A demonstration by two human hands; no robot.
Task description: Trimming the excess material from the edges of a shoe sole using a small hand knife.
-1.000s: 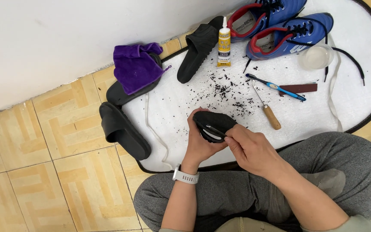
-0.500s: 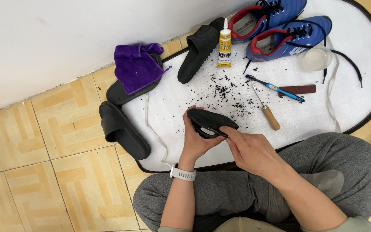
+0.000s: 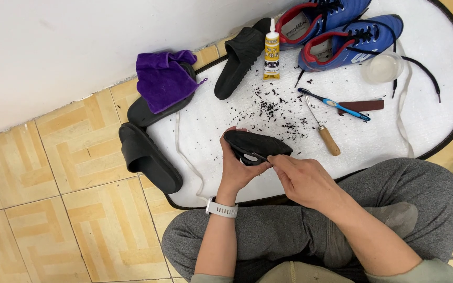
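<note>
Black shoe sole (image 3: 258, 144) sat at frame centre, held over the near edge of the white mat (image 3: 425, 126). Left hand (image 3: 237, 167) cupped it from below, grip closed round the 9 o'clock end, thumb on top. Right hand (image 3: 302, 178) came in from 4 o'clock, fingertips pinched shut at the sole's lower edge; what lay between them could not be told. Black crumbs (image 3: 276, 110) were scattered at 12 o'clock from the sole. Wooden-handled awl (image 3: 325, 131) and blue toothbrush (image 3: 334, 104) lay at 2 o'clock. Glue bottle (image 3: 272, 50) stood farther at 12, blue shoes (image 3: 342, 26) beyond at 1. Purple cloth (image 3: 163, 78) lay over a black slipper (image 3: 148, 157) at 10.
</note>
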